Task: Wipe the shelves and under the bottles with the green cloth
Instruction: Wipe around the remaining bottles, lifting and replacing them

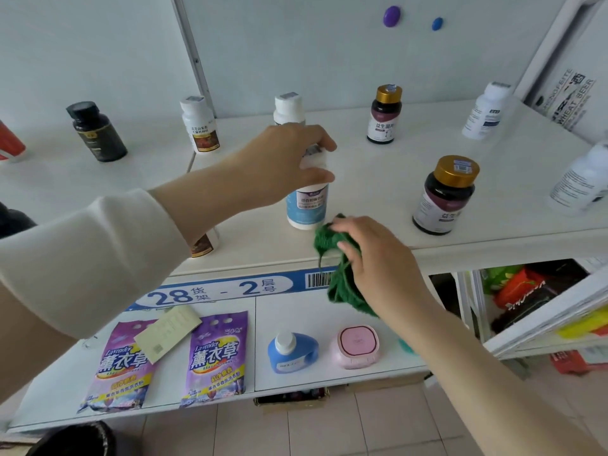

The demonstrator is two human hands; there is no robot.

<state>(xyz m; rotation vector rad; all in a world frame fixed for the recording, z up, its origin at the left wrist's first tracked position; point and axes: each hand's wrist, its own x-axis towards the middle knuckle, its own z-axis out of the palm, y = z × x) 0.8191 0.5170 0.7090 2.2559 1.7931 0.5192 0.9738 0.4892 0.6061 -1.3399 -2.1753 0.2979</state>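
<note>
My left hand grips the cap of a white bottle with a blue label standing near the front of the upper white shelf. My right hand holds the bunched green cloth at the shelf's front edge, just right of that bottle's base. Part of the cloth hangs down over the shelf label strip. A dark bottle with a gold cap stands to the right. Further back stand another gold-capped bottle and a white one.
More bottles stand on the upper shelf: a black one, a white one and white ones at right. The lower shelf holds two purple detergent bags, a blue bottle and a pink box.
</note>
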